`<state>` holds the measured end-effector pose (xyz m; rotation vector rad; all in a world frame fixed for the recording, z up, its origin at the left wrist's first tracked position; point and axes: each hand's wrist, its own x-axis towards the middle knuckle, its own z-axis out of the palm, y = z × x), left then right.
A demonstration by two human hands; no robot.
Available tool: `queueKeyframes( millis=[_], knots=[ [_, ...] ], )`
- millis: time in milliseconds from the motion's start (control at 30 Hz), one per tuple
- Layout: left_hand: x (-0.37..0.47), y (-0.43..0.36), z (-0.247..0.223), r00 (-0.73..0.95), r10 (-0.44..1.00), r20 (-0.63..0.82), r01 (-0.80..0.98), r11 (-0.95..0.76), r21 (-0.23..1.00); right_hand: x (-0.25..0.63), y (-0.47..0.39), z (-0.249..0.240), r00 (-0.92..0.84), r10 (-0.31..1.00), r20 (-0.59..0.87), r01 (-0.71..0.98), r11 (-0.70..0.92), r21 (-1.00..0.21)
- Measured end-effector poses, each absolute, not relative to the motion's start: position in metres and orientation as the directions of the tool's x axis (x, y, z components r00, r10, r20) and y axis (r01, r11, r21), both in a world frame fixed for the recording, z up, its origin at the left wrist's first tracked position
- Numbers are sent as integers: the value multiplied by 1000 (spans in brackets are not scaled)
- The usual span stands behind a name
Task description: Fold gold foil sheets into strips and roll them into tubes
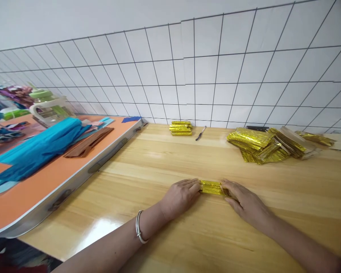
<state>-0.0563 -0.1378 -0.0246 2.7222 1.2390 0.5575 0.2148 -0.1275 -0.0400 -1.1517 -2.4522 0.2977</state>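
Note:
A strip of folded gold foil paper (211, 187) lies on the wooden table between my two hands. My left hand (182, 195) is closed on its left end, the wrist wearing a silver bangle (139, 227). At the right end my right hand (243, 201) grips the foil between thumb and fingers. The parts of the strip under my fingers are hidden. Toward the wall lie several rolled gold foil pieces (181, 128) in a small stack. A heap of flat gold foil sheets (252, 140) sits at the back right.
A pen (201, 133) lies by the wall on the wooden table (136, 178). At the left, an orange-topped table (108, 151) holds blue paper (45, 148), brown paper (89, 142) and a clear plastic jug (55, 112). The tiled wall (204, 68) bounds the back.

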Motion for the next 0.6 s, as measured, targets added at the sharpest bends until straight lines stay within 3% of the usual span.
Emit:
queueKeyframes(
  millis=[233, 600],
  knots=[
    [-62, -134, -37, 563, 742, 365, 677, -667, 311, 217, -123, -41, -608, 738, 294, 624, 673, -397],
    [-60, -131, -22, 447, 856, 259, 692, -514, 507, 206, -126, -39, -462, 850, 252, 619, 513, -596]
  ],
)
